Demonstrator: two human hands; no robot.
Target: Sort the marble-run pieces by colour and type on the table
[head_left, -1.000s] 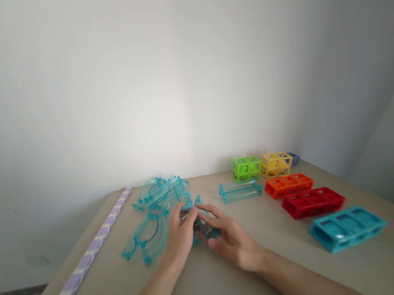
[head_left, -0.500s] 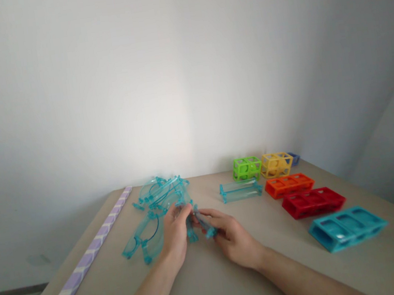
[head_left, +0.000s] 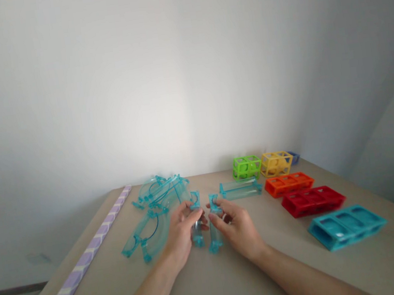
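Observation:
My left hand (head_left: 184,230) is closed on a clear blue plastic piece (head_left: 198,235) with knobbed ends, its length pointing toward me. A second clear blue plastic piece (head_left: 215,235) of like shape is pinched in my right hand (head_left: 237,225). The two pieces are side by side above the table with a narrow gap between them. Fingers cover the middle of each. Left of my hands lies a loose pile of similar clear blue pieces (head_left: 166,191), and closer to me rest further curved pieces (head_left: 147,235). Beyond my right hand a clear blue frame (head_left: 240,189) lies on the table.
On the right stand open plastic block frames: green (head_left: 247,168), yellow (head_left: 276,163), orange (head_left: 289,184), red (head_left: 313,201) and teal (head_left: 347,226), with a dark blue one (head_left: 293,157) behind. A purple-and-white strip (head_left: 84,258) runs along the table's left edge. A wall rises behind.
Both hands have turned the pieces they hold, so these now stand parallel, lengthwise toward me, with a gap between. My right hand has shifted slightly to the right. The other things stay put.

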